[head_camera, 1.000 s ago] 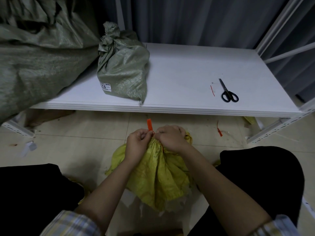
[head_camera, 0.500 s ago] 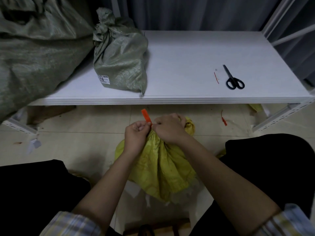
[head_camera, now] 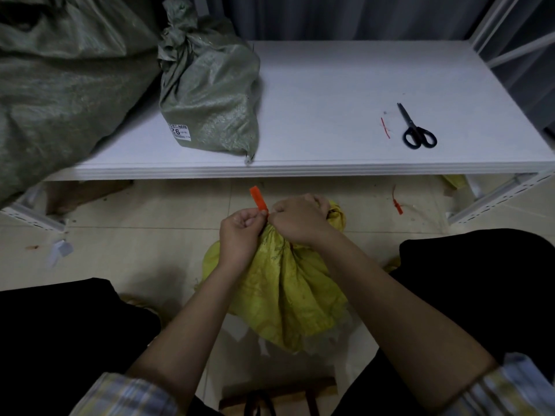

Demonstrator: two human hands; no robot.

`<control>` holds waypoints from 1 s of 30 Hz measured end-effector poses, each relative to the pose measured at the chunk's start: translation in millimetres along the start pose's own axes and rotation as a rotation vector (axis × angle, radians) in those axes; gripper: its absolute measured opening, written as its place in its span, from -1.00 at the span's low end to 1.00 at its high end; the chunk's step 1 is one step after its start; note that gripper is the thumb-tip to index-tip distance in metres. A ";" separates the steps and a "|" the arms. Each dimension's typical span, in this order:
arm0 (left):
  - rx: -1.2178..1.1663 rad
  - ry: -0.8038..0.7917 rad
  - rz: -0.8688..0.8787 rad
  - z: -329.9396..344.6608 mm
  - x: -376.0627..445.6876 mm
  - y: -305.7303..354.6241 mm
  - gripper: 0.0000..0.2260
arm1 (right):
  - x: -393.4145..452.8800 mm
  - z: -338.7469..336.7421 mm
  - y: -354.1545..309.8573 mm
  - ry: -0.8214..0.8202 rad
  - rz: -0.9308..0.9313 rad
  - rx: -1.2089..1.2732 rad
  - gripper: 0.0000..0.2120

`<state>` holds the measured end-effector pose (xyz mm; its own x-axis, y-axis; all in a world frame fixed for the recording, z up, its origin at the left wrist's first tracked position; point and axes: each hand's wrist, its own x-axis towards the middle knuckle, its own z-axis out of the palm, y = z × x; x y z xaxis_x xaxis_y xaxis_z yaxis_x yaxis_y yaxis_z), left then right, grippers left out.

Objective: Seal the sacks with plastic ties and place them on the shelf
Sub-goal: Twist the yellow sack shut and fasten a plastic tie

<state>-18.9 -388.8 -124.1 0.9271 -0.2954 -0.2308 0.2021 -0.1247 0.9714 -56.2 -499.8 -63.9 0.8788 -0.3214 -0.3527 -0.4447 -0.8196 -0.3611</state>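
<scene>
Both hands are curled at the gathered neck of the yellow sack (head_camera: 279, 283) on the floor: the orange tie (head_camera: 258, 199) is pinched by the left hand (head_camera: 240, 232), its tab projecting above the knuckles, while the neck is gripped by the right hand (head_camera: 300, 219).

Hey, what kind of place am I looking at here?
Probably a storeroom or packing area: a white metal shelf holds a tied, labelled green sack and scissors, and loose red ties litter the tiled floor.
</scene>
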 end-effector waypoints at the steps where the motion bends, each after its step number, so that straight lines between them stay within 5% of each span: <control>1: -0.007 -0.003 -0.003 -0.2 0.2 -0.2 -0.90 | -0.5 -0.5 -0.4 -0.005 0.001 -0.003 -0.69; 17: 0.107 -0.124 0.149 -0.1 -8.3 6.9 -0.91 | 0.1 -1.5 0.8 -0.009 -0.057 0.050 -0.77; 30: -0.114 0.004 -0.051 -2.6 -5.0 4.4 -0.91 | -6.7 13.4 4.7 0.138 -0.081 0.099 -0.76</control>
<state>-21.8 -385.4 -118.6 0.9158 -0.2878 -0.2801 0.2835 -0.0307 0.9585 -66.5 -495.2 -74.8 0.9249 -0.3235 -0.1999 -0.3802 -0.7969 -0.4695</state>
